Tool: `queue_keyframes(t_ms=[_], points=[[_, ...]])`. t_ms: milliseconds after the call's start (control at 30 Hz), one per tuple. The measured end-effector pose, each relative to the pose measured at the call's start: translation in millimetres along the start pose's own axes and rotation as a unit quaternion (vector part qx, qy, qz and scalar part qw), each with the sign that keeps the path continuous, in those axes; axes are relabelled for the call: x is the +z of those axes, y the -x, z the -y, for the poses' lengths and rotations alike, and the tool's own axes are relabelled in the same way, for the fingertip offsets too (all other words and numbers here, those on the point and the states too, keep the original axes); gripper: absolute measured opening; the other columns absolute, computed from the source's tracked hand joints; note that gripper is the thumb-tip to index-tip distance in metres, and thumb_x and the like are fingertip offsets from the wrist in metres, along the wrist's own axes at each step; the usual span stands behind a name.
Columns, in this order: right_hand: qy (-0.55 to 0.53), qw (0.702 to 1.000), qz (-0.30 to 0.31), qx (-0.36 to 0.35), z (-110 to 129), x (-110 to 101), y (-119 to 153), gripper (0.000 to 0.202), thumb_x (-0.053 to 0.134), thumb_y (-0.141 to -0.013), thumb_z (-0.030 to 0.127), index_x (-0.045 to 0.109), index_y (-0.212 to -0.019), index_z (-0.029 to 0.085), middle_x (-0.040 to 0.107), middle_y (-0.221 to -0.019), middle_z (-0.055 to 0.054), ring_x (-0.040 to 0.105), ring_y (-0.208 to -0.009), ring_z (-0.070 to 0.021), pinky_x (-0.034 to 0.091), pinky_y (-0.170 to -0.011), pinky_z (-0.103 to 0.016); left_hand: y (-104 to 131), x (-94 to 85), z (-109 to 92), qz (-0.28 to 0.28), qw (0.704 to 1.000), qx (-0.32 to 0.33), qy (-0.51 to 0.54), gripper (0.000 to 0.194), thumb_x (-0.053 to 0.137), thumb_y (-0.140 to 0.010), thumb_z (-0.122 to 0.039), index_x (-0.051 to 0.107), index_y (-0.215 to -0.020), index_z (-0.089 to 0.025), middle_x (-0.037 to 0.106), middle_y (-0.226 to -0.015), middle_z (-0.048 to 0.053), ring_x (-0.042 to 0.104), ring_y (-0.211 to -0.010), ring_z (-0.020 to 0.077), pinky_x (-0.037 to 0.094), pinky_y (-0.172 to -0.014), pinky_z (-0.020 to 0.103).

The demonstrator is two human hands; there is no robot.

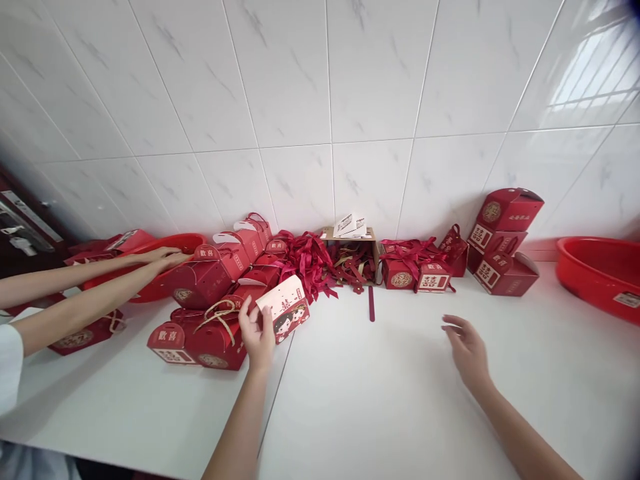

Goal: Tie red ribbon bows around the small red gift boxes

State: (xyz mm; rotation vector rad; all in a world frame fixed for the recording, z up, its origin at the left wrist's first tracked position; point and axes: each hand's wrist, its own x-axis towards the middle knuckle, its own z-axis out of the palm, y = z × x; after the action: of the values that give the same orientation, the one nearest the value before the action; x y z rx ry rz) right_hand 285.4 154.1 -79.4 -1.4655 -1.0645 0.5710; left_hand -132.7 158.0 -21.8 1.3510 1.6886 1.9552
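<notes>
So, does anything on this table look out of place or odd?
One thin, dark red strip lies alone on the white tabletop, in front of the open brown cardboard box of jumbled reddish strips, so it may have dropped out. Shiny red ribbons sprawl untidily beside the box.

Left hand (pixel 257 333) and right hand (pixel 469 352) are showing bare, slender fingers (pixel 455 322). Left thumb (pixel 269 325) is ending in rounded tip. Left forearm (pixel 237 417) and right forearm (pixel 523 430) are appearing bare, slim, smooth in outline, narrowing toward wrists (pixel 261 365), widening toward elbows.
</notes>
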Motion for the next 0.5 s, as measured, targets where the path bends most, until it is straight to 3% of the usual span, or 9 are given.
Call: queue_keyframes(t_ms=[100,267,400,500], points=[[0.039,0.994,0.089,-0.054,18.8,47.7,-2.2,0.036,0.048,-0.085,0.044,0.059,-0.107,0.018,0.066,-0.108,-0.012,0.063,-0.093,-0.0235,0.051,-0.072,-0.034,-2.7,-0.7,18.9,0.000,0.999,-0.017,-0.028,0.076,0.059,-0.083,-0.047,0.025,-0.145,-0.017,0.052,-0.135,0.022,0.053,-0.123,0.0310,0.043,-0.102,0.047],[0.153,0.965,0.195,-0.084,38.9,135.3,-30.8,0.023,0.057,-0.091,0.034,0.062,-0.104,0.016,0.064,-0.109,-0.007,0.062,-0.096,-0.0199,0.051,-0.086,-0.040,-1.4,-2.2,37.4,0.020,0.997,-0.047,-0.063,0.055,0.053,-0.085,-0.051,0.048,-0.129,-0.018,0.061,-0.123,0.019,0.057,-0.115,0.0332,0.044,-0.097,0.048],[0.224,0.951,0.207,-0.056,47.7,186.1,-51.6,0.030,0.057,-0.093,0.032,0.058,-0.117,0.016,0.059,-0.120,-0.008,0.061,-0.102,-0.0215,0.052,-0.087,-0.043,0.5,-1.4,39.3,0.051,0.996,-0.051,-0.059,0.048,0.048,-0.087,-0.052,0.052,-0.120,-0.017,0.065,-0.114,0.016,0.063,-0.104,0.0307,0.050,-0.088,0.045],[0.240,0.951,0.195,-0.029,49.3,203.7,-56.4,0.031,0.057,-0.093,0.032,0.057,-0.119,0.016,0.059,-0.121,-0.009,0.061,-0.102,-0.0217,0.052,-0.086,-0.043,0.6,0.1,40.4,0.075,0.995,-0.045,-0.050,0.047,0.047,-0.088,-0.052,0.052,-0.119,-0.017,0.066,-0.112,0.015,0.064,-0.102,0.0289,0.051,-0.085,0.042]])
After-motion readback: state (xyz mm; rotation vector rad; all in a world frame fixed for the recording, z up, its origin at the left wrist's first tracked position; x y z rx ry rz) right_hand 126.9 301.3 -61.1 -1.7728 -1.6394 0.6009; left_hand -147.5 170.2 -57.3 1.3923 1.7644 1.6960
